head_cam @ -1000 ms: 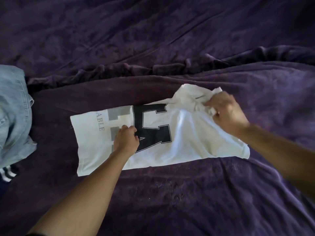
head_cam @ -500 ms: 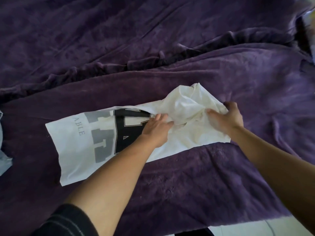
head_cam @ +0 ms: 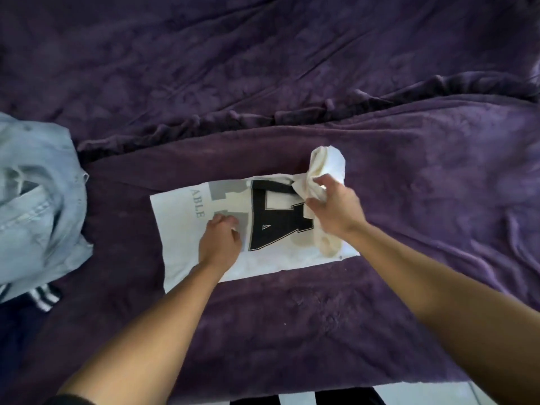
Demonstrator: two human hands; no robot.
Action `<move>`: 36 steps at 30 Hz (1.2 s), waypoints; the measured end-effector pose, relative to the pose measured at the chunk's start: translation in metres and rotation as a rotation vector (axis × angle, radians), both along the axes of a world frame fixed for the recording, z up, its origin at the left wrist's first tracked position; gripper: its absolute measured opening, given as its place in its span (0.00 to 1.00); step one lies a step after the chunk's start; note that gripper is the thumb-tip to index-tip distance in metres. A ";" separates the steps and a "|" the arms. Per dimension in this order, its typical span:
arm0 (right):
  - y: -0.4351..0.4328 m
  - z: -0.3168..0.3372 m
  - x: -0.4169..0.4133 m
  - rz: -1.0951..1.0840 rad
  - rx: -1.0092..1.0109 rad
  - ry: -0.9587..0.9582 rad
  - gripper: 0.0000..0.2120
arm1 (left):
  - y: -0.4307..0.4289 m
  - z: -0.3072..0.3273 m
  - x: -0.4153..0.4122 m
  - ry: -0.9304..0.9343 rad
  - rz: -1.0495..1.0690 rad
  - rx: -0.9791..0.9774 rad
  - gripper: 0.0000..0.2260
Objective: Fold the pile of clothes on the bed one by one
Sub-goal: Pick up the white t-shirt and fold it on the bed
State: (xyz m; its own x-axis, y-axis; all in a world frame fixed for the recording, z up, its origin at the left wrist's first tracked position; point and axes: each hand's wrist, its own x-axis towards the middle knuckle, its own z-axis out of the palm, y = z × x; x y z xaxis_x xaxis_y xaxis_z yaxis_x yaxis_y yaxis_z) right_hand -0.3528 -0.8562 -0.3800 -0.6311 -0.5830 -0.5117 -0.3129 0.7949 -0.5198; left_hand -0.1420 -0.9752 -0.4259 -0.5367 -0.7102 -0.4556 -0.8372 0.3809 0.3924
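Head view: right grip (head_cam: 336, 209) clutches bunched end of white T-shirt (head_cam: 181, 226); curled left grip (head_cam: 220, 242) presses its print.

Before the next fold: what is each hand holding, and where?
Right hand grips the white T-shirt by its bunched end. Left hand rests curled on its middle; a pinch cannot be told.

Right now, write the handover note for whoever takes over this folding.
Left hand: curled fingers press the white T-shirt flat on the purple blanket.
Right hand: grips the shirt's bunched right end, raised over the black print.
Done: the shirt lies as a narrow strip.
Left: lay that end down and finish the fold. Then fold the light blue denim garment and the dark striped garment, both unfolded at the left.
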 end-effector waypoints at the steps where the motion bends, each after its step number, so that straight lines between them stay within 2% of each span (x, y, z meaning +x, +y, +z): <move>1: -0.015 -0.009 0.019 0.023 0.014 -0.046 0.20 | -0.004 0.000 0.015 -0.008 0.028 0.004 0.13; 5: -0.041 -0.041 0.073 0.059 0.062 -0.371 0.22 | -0.016 -0.008 0.064 -0.083 0.060 0.013 0.15; 6: -0.038 -0.044 0.073 0.015 0.047 -0.329 0.21 | -0.019 -0.010 0.073 -0.117 0.032 0.013 0.15; 8: -0.027 -0.049 0.055 -0.120 0.000 -0.025 0.19 | -0.024 -0.017 0.088 -0.202 -0.072 -0.002 0.18; 10: -0.013 -0.056 0.029 -0.242 0.035 0.196 0.23 | -0.027 -0.024 0.101 -0.275 -0.175 -0.018 0.20; 11: -0.008 -0.058 0.019 -0.297 0.106 0.180 0.28 | -0.027 -0.028 0.107 -0.299 -0.206 -0.006 0.21; 13: -0.003 -0.066 0.009 -0.436 0.199 -0.040 0.35 | -0.026 -0.035 0.116 -0.314 -0.246 0.024 0.23; 15: -0.004 -0.068 0.015 -0.502 0.168 -0.198 0.28 | -0.027 -0.038 0.125 -0.268 -0.256 0.017 0.23; 16: -0.007 -0.064 0.022 -0.496 0.131 -0.184 0.24 | -0.028 -0.038 0.129 -0.223 -0.240 0.008 0.22; 19: -0.022 -0.036 0.056 -0.392 0.035 0.019 0.22 | -0.037 -0.033 0.144 -0.113 -0.119 -0.005 0.18; 22: -0.052 0.001 0.110 -0.260 -0.059 0.106 0.20 | -0.050 -0.018 0.166 -0.096 0.048 0.010 0.15; 27: -0.118 0.012 0.207 -0.013 -0.103 0.062 0.17 | -0.069 0.004 0.219 -0.094 0.181 0.012 0.13; 33: -0.141 -0.035 0.290 0.392 0.107 -0.152 0.23 | -0.092 0.006 0.257 -0.049 0.294 -0.003 0.12; 36: -0.120 -0.043 0.274 0.425 0.066 0.048 0.22 | -0.104 0.003 0.244 0.026 0.224 -0.071 0.12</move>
